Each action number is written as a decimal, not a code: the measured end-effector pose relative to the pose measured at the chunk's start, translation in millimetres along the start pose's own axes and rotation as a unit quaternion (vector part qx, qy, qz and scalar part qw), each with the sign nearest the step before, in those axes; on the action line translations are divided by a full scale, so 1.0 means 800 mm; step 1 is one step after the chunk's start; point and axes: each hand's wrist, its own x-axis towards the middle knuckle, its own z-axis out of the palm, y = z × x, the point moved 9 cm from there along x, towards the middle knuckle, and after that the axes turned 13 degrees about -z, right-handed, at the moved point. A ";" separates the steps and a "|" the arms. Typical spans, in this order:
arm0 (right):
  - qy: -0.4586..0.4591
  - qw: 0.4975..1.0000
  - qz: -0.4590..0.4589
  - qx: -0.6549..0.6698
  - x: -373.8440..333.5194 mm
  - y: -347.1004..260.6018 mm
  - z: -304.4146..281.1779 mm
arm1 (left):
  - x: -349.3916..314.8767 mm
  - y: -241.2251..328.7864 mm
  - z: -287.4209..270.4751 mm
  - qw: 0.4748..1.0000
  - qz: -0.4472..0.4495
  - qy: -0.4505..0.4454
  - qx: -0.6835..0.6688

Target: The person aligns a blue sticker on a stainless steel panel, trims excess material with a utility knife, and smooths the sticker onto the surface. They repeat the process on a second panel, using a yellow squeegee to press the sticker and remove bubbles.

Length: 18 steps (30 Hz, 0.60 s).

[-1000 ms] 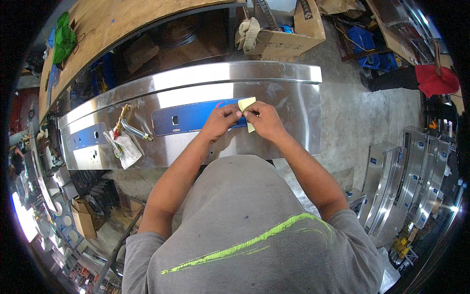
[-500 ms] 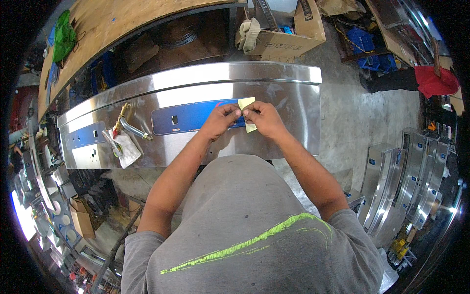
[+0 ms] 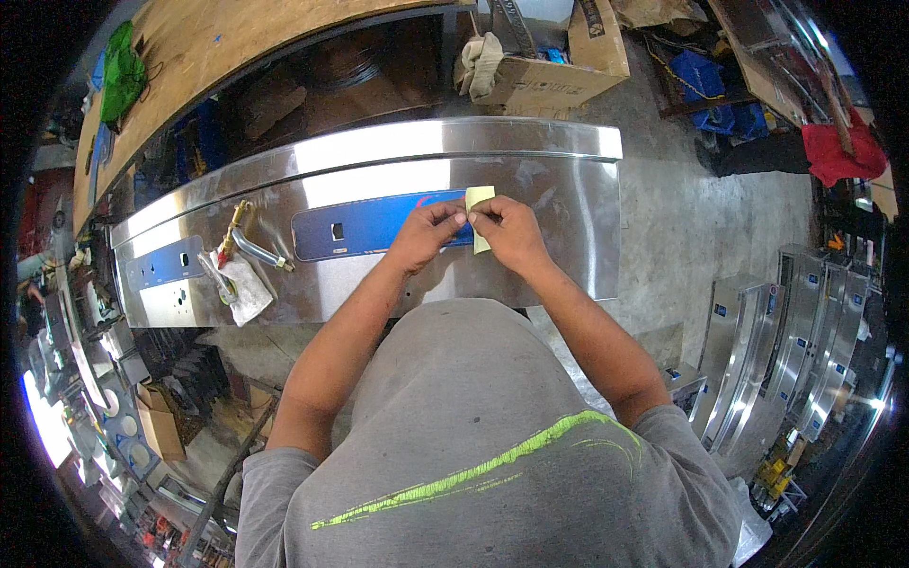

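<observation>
A long blue label (image 3: 365, 225) with a small square cutout lies along the steel panel (image 3: 559, 222) in front of me. At its right end a pale yellow paper strip (image 3: 480, 195) stands crosswise. My right hand (image 3: 511, 232) pinches this strip near its middle, thumb and forefinger together. Fingertip to fingertip with it, my left hand (image 3: 426, 237) is also closed in a pinch over the label's right end. What lies between the left fingertips is too small to make out. Both hands hide part of the label and the strip.
Left on the panel are a brass-and-steel pipe fitting (image 3: 254, 244), a white cloth (image 3: 248, 289) and a shorter blue label (image 3: 166, 267). Behind stands a wooden bench (image 3: 256, 43) and an open cardboard box (image 3: 559, 85). Steel panels (image 3: 748, 350) lean at the right.
The yellow strip has straightened and its lower end has drawn in. My right hand has shifted slightly left; my left hand has barely moved.
</observation>
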 end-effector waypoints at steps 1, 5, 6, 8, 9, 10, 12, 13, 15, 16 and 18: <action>0.002 1.000 -0.005 -0.003 0.000 -0.003 -0.001 | 0.000 0.001 0.000 1.000 0.009 0.002 -0.001; -0.004 1.000 -0.011 -0.008 0.000 -0.008 -0.002 | 0.000 0.001 0.003 1.000 0.002 -0.004 -0.009; -0.007 1.000 -0.012 -0.009 0.001 -0.008 -0.003 | -0.001 0.000 0.003 1.000 -0.002 -0.002 -0.017; -0.011 1.000 -0.013 -0.006 0.001 -0.008 -0.003 | -0.001 0.001 0.002 1.000 -0.008 0.005 -0.020; -0.012 1.000 -0.011 -0.002 0.001 -0.007 -0.003 | -0.002 0.001 0.001 1.000 -0.012 0.012 -0.014; -0.012 1.000 -0.012 0.003 0.002 -0.007 -0.003 | -0.002 0.001 0.000 1.000 -0.015 0.018 -0.009; -0.017 1.000 0.002 0.009 0.001 -0.002 -0.001 | -0.003 0.002 0.001 1.000 -0.018 0.014 0.003; -0.017 1.000 0.004 0.016 0.001 -0.001 0.000 | -0.003 0.002 0.000 1.000 -0.021 0.018 0.005; -0.015 1.000 0.004 0.023 0.001 0.001 0.001 | -0.003 0.003 0.001 1.000 -0.016 0.011 -0.001; -0.013 1.000 0.002 0.028 0.001 0.002 0.002 | -0.003 0.004 0.001 1.000 -0.014 0.010 -0.005; -0.013 0.999 -0.004 0.034 0.001 0.002 0.003 | -0.003 0.003 0.000 1.000 -0.013 0.012 0.004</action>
